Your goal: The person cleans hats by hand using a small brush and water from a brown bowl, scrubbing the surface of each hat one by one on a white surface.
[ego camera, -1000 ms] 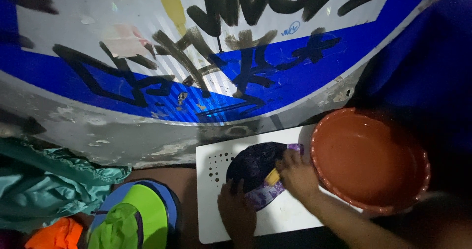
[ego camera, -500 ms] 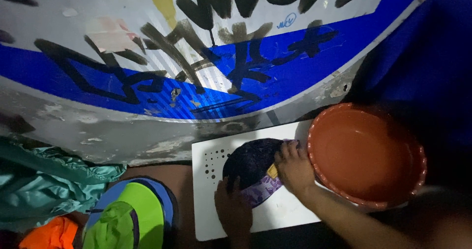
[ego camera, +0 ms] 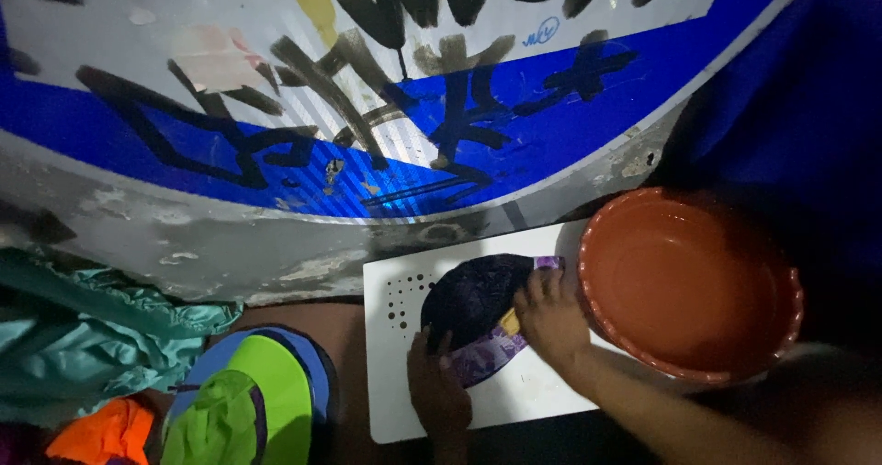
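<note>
A dark purple patterned cloth (ego camera: pixel 473 298) lies bunched on a white board (ego camera: pixel 542 396) with a patch of small holes near its left side. My left hand (ego camera: pixel 439 393) presses down on the cloth's near edge, fingers on the fabric. My right hand (ego camera: pixel 549 318) is closed on a small yellow object (ego camera: pixel 509 321), held against the cloth's right side; what the object is I cannot tell.
An orange-brown plastic basin (ego camera: pixel 689 281) sits to the right, touching the board. A curved white and blue wall with black scrawls (ego camera: pixel 367 134) rises behind. At left are teal fabric (ego camera: pixel 83 336), orange fabric (ego camera: pixel 101 433) and a green cloth in a blue tub (ego camera: pixel 248 401).
The hands stay on the cloth, with the right hand shifting slightly over it. The view has drifted a little.
</note>
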